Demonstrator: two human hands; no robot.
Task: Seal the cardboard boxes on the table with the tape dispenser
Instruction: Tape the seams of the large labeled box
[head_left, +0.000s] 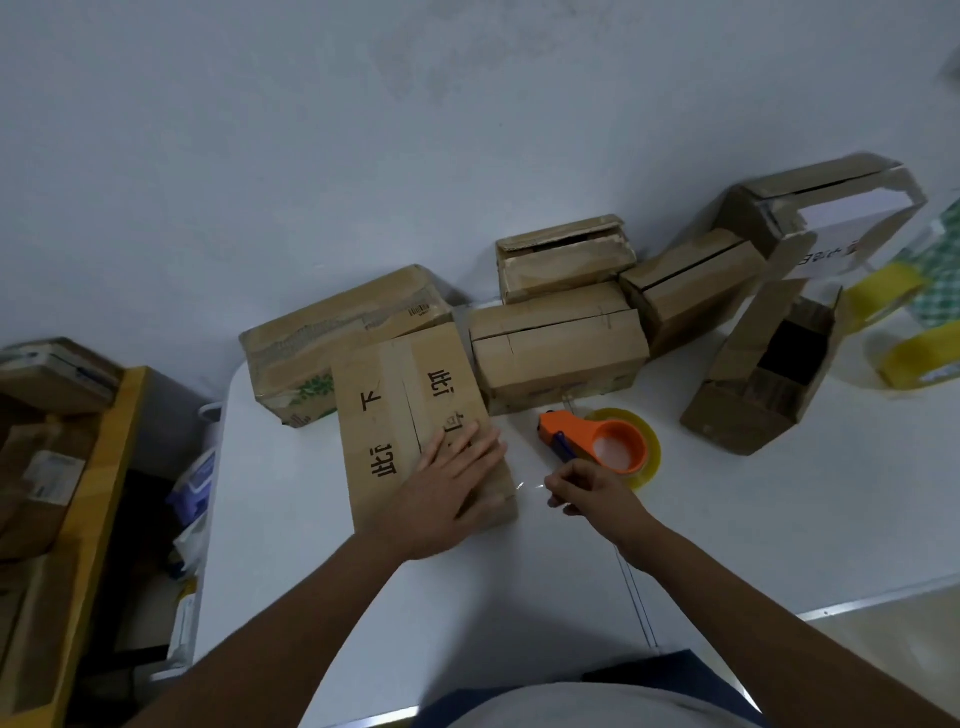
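Note:
A flat cardboard box (400, 415) with black printed characters lies on the white table (291, 519) in front of me. My left hand (447, 488) presses flat on its near right corner, fingers straight. Just right of the box, my right hand (587, 491) pinches a strip of clear tape (530, 487) that reaches toward the box's right edge. The orange tape dispenser (597, 441) with its yellowish roll lies on the table just behind my right hand; neither hand holds it.
Several more cardboard boxes (556, 348) crowd the table's back, one open box (769, 374) at the right. Yellow tape rolls (919, 358) lie at the far right. A wooden shelf (104, 467) with boxes stands left of the table.

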